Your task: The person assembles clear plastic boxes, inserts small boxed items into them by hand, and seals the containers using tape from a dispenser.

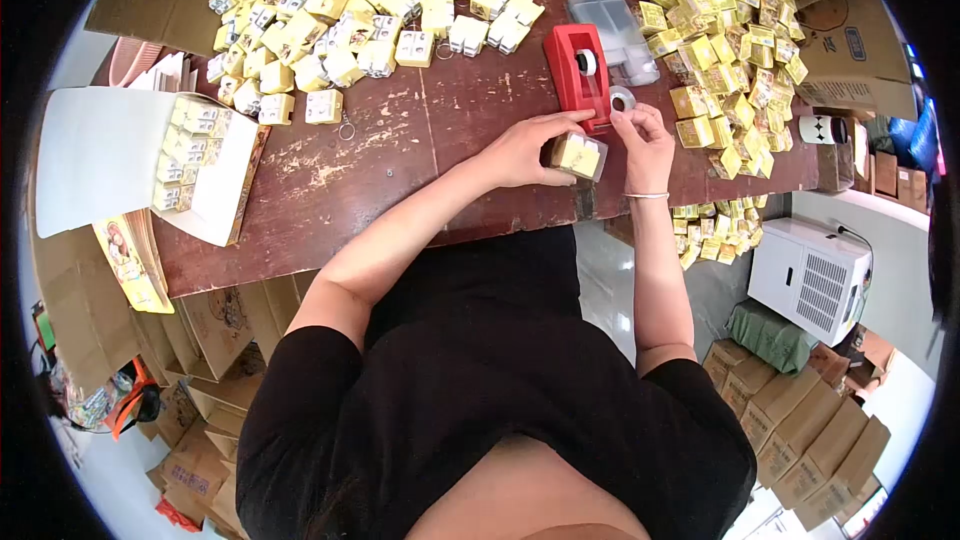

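Note:
My left hand is wrapped round a small clear-sided box with yellow and white contents, just above the table's front edge. Close beside it, my right hand has thumb and forefinger pinched together; what is between them is too small to make out. A small round tape roll with a dark centre shows right at those fingertips. The red tape dispenser, with a roll of tape in it, stands just beyond both hands.
Loose yellow-and-white cube pieces pile at the back left, some with key rings. Yellow boxed packs heap at the right. Clear plastic cases lie behind the dispenser. An open white display box stands left on the worn red table.

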A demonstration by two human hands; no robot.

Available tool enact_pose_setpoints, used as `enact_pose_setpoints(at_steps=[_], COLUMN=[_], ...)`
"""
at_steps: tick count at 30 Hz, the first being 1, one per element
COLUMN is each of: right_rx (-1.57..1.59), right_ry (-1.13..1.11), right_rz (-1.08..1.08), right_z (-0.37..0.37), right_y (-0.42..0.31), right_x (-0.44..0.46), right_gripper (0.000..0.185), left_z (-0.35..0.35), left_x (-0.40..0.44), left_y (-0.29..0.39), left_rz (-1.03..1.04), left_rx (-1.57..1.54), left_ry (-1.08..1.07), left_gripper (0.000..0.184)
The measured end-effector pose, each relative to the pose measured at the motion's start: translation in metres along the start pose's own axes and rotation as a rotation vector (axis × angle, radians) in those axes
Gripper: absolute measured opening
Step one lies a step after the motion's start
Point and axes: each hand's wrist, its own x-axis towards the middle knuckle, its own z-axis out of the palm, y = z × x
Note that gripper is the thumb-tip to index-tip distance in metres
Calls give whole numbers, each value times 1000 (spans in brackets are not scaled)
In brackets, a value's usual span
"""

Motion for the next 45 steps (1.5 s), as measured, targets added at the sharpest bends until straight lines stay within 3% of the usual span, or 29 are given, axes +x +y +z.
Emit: enact_pose_setpoints(at_steps=[3, 5, 6, 9, 12, 16, 19, 22, 23, 25, 28, 32, 40, 43, 45], right_rx=[-56, -409, -334, -319, -175, 141, -321, -225, -225, 332, 530, 629, 623, 656, 452], right_ry=[33, -16, -129, -109, -20, -8, 33, 70, 70, -88, -228, -321, -299, -417, -374], right_rz=[-25, -135, -70, -188, -130, 390, 115, 65, 68, 450, 519, 609, 755, 784, 733], right_z=[-5, -5, -5, -1, -6, -7, -4, -14, -17, -18, -4, 13, 27, 31, 39], right_y=[-2, 4, 3, -2, -9, -10, 19, 12, 6, -20, -29, -28, -24, -25, -31], right_x=[0, 8, 9, 11, 1, -24, -25, -38, -43, -51, -64, -67, -61, -61, -62], right_gripper=[9, 12, 15, 14, 10, 11, 11, 13, 13, 11, 12, 13, 10, 15, 33], left_z=[0, 1, 0, -1, 0, -1, 0, -4, -6, -7, -11, -12, -15, -19, -20], left_x=[0, 0, 0, -1, -2, -1, -1, -11, -18, -24, -28, -27, -27, -31, -36], left_y=[0, 0, 2, 3, -1, -1, 1, 14, 23, 22, 21, 28, 32, 33, 42], left_rz=[25, 46, 28, 5, 4, 18, 8, 19, -97, -54, -35, 75, 256, 307, 185], left_rx=[10, 15, 5, -10, -25, -17, -27, 65, 38, 181, 330, 500, 668, 707, 561], left_ry=[4, 12, 2, -17, -20, -10, 13, 120, 154, 321, 421, 489, 519, 513, 474], left_gripper=[57, 58, 57, 58, 58, 59, 59, 56, 55, 55, 55, 56, 58, 57, 57])
